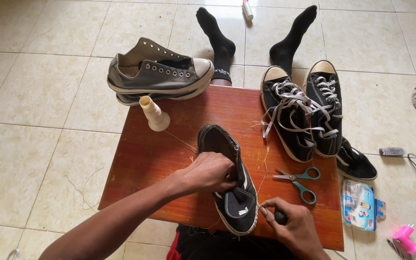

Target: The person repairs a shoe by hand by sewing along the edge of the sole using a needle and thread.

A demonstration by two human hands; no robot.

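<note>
- Black sneaker [229,185] resting on the red-brown wooden surface [169,154], near its front edge.
- Long axis running from upper left to lower right in the head view; heel opening directed away from the person, rubber toe cap directed toward the person and slightly right.
- Sole edge turned toward the right side; opening facing up and left.
- Left hand [208,172] inserted at the shoe's throat, grip closed around the upper, fingers curled into the opening.
- Right hand [292,224] just beside the toe cap, grip closed on a small dark-handled tool [280,217]; tip pressed against the sole edge.
- Pale thread [265,166] trailing from the shoe's right side up across the surface.
- Thread spool [154,113] upright, near the back left of the surface.
- Teal-handled scissors [298,179] lying flat, right of the shoe, apart from it.
- Grey sneakers [157,74] stacked at the back left corner.
- Laced black sneakers [302,113] on the right edge.
</note>
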